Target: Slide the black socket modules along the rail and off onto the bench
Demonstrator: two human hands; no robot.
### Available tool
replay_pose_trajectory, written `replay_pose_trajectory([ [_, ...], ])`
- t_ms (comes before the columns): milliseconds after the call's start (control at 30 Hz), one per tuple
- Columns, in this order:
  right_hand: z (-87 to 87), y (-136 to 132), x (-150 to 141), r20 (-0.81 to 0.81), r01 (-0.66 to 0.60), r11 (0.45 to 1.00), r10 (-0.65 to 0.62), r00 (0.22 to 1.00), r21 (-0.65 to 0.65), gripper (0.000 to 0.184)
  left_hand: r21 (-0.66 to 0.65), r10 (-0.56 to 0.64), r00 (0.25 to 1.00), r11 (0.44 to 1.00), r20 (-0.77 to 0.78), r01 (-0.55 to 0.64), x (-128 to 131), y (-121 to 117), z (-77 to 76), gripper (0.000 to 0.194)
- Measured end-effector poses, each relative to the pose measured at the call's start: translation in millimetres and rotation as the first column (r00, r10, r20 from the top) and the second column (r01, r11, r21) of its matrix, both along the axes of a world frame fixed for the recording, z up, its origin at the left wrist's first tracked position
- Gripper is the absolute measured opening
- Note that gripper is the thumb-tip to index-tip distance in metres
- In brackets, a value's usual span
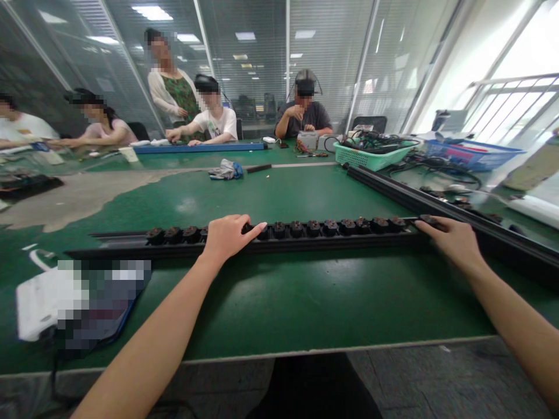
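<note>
A long black power strip housing (297, 247) lies across the green table in front of me, with a row of black socket modules (313, 228) set in its channel. My left hand (229, 235) is closed over the strip left of its middle, thumb along the sockets and fingers over the far side. At the strip's right end, my right hand (454, 240) pinches a small dark piece (430, 220) that looks like another socket module, partly hidden by the fingers. Whether that piece sits in the channel I cannot tell.
A second black rail (437, 206) lies slanted on the right. Behind it stand a green basket (371, 156) of cables and a blue basket (474, 154). A phone (107, 305) and a white device (43, 302) lie front left. A glove (226, 169) lies farther back; several people work beyond.
</note>
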State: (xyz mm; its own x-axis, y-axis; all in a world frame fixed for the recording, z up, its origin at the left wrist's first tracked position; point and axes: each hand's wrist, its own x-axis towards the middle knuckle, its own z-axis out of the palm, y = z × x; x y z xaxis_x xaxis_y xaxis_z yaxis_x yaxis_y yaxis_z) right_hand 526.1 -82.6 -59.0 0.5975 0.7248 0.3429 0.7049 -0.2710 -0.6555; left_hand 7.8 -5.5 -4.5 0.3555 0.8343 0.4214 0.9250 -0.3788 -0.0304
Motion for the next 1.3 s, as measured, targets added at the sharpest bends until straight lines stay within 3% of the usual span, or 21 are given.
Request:
replay_pose_trajectory([
  [433, -27.0, 11, 72, 0.093, 0.128, 0.992, -0.129, 0.987, 0.008, 0.052, -0.006, -0.01, 1.0, 1.0, 0.014, 0.011, 0, 0, 0.7, 0.07],
  [667, -33.5, 15, 79, 0.292, 0.11, 0.99, -0.081, 0.953, -0.086, 0.052, -0.013, -0.011, 1.0, 1.0, 0.018, 0.011, 0, 0, 1.1, 0.07],
  [900, -41.1, 16, 85, 0.44, 0.05, 0.991, 0.009, 0.898, -0.124, 0.065, 0.007, -0.007, 1.0, 1.0, 0.01, 0.007, 0, 1, -0.2, 0.071],
  [1033, -32.9, 8, 76, 0.429, 0.06, 0.994, -0.017, 0.903, -0.086, 0.062, 0.011, -0.002, 1.0, 1.0, 0.003, 0.002, 0, 1, -0.4, 0.071],
  [1167, -9.1, -2, 44, 0.476, 0.039, 0.981, -0.126, 0.87, 0.189, 0.046, 0.001, 0.002, 1.0, 1.0, -0.001, -0.002, 1, 1, 0.3, 0.072],
  [1300, 30.7, -1, -13, 0.555, -0.182, 0.935, -0.019, 0.832, 0.306, 0.042, -0.004, 0.004, 1.0, 1.0, -0.001, -0.004, 1, 1, 0.5, 0.072],
])
